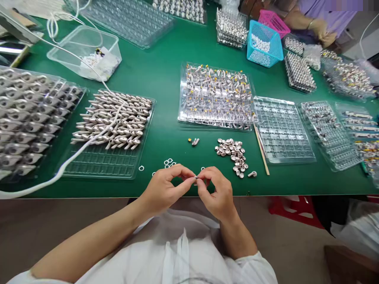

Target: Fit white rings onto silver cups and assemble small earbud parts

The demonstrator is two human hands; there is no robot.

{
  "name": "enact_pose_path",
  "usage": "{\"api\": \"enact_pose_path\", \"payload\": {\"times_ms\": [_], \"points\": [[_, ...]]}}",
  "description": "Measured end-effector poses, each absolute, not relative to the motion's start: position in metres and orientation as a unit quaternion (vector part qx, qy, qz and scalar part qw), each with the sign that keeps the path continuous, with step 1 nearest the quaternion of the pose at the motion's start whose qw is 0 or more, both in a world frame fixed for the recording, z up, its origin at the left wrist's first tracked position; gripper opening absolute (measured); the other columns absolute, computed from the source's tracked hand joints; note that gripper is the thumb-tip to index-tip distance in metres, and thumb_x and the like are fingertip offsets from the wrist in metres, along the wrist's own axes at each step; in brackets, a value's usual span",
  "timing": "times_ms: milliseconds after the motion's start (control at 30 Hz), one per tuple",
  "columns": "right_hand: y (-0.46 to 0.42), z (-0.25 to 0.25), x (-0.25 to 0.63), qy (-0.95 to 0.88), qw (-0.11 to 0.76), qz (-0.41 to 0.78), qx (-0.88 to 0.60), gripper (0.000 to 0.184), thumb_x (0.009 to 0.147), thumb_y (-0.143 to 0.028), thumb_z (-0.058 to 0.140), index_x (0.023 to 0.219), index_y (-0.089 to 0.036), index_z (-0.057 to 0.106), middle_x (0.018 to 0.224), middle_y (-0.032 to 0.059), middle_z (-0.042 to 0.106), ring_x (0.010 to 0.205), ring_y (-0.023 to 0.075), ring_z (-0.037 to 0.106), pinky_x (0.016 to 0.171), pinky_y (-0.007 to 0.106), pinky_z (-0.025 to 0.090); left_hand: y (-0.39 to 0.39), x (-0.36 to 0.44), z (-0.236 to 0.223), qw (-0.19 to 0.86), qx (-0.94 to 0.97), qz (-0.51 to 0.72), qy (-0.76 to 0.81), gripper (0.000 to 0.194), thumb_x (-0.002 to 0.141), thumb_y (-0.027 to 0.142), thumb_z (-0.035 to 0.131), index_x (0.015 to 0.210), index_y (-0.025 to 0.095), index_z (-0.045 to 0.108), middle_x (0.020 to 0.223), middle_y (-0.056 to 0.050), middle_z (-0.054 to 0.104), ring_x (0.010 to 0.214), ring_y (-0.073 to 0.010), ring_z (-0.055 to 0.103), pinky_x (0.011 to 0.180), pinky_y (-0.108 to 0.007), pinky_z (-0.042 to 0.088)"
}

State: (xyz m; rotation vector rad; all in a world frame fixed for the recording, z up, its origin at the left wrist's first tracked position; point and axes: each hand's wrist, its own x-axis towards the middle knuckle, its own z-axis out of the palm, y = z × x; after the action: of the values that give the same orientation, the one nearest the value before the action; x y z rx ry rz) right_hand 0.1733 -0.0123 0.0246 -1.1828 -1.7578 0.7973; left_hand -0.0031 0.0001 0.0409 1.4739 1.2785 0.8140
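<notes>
1. Head view, lower centre: here's the left hand (167, 185), thumb and forefinger pinched tight on a small part (196, 177), and the right hand (218, 192) is clamped on it too, the fingertips of both meeting around it.
2. That small part sits just above the near edge of the green worktop (166, 79), mostly covered by fingers, so its shape can't be told.
3. Just beyond the left hand, a little cluster of white rings (168, 163); right of centre, a scatter of metal caps (233, 152), and by their right side a wooden stick (261, 152) lying at a slant.
4. Mid-frame, a transparent tray (182, 94) packed with pale, yellow-tipped pieces; a loose curved piece (195, 142) lies in front of it.
5. Over to the left, elongated metallic parts (115, 118) crowd the back of another tray (100, 167), a white cable (77, 154) running across them.
6. Upper left, a plastic tub (63, 53); upper right, a blue basket (260, 58) beside a pink basket (274, 21), and a co-worker's hand (322, 31) near the top edge.
</notes>
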Motion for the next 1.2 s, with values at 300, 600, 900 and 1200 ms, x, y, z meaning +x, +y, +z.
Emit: {"api": "enact_pose_path", "payload": {"times_ms": [300,600,900,1200], "points": [[-0.008,0.026,0.183,-0.796,0.357,0.246,-0.423,0.013,0.087,-0.009,0.051,0.089,-0.022,0.05,0.081,0.0048,0.061,0.079,0.0181,0.059,0.071,0.031,0.051,0.003,-0.013,0.043,0.474,0.672,0.287,0.49,0.017,0.089,0.025,0.057,0.083,0.017,0.07,0.08,-0.002,0.071,0.075,-0.0136,0.064,0.072,-0.024,0.049],[-0.009,0.026,0.183,-0.825,0.298,0.238,-0.416,0.012,0.088,-0.01,0.049,0.086,-0.022,0.049,0.081,0.005,0.061,0.075,0.0182,0.056,0.069,0.032,0.049,0.011,-0.013,0.044,0.431,0.734,0.257,0.458,0.013,0.085,0.017,0.055,0.076,0.017,0.064,0.074,0.0,0.065,0.074,-0.0136,0.058,0.07,-0.025,0.045],[-0.011,0.025,0.185,-0.808,0.326,0.283,-0.4,0.013,0.087,-0.009,0.05,0.087,-0.022,0.049,0.082,0.0045,0.061,0.076,0.0178,0.056,0.07,0.032,0.049,0.013,-0.017,0.044,0.456,0.766,0.205,0.404,0.019,0.092,0.017,0.044,0.08,0.017,0.059,0.079,-0.003,0.062,0.077,-0.016,0.053,0.072,-0.028,0.043],[-0.015,0.021,0.186,-0.78,0.353,0.336,-0.392,0.012,0.088,-0.01,0.052,0.09,-0.022,0.054,0.085,0.005,0.063,0.083,0.0184,0.06,0.073,0.034,0.051,0.011,-0.019,0.047,0.515,0.734,0.169,0.41,0.018,0.095,0.024,0.043,0.081,0.018,0.054,0.081,-0.002,0.057,0.072,-0.0138,0.05,0.067,-0.026,0.041]]}}
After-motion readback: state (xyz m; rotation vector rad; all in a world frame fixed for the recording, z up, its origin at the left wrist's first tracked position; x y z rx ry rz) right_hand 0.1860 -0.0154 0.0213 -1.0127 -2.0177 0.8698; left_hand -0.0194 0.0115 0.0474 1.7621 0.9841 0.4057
